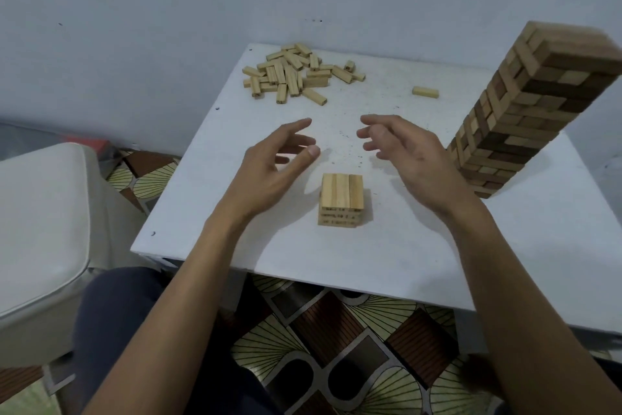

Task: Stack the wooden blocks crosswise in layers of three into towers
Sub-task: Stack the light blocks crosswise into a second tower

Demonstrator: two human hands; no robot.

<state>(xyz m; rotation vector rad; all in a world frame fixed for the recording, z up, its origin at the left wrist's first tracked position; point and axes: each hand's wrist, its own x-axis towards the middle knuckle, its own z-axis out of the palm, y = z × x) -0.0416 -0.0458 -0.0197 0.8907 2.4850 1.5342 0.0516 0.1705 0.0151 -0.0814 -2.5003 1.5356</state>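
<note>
Three pale wooden blocks [342, 190] side by side atop a short stack [340, 217], a few layers high, standing square on the white table [370, 256] toward six o'clock from its middle. Probably light, stiff and smooth-sided, so easy to lift yet quick to slide or twist off line. Best pinched across the long sides near the middle, one block at a time, and lowered flat without dragging over the layer beneath.

At ten o'clock from the stack, left hand [269, 169] empty, fingers spread loosely, thumb apart, hovering over the tabletop. At two o'clock, right hand [410, 152] likewise empty, fingers relaxed and slightly curled, clear of the stack.

Further out at eleven o'clock, a loose pile of blocks [292, 73] lying jumbled near the far edge, likely the supply for the next layer. At one o'clock, a single block [425, 91] lying flat, well apart from the pile. At three o'clock, a tall tower [538, 105] of mixed light and dark blocks, near the right forearm [498, 246]; seemingly easy to topple with a careless elbow.

Beyond the table at nine o'clock, a pale cushioned seat [37, 229]; patterned floor tiles [336, 347] below.
</note>
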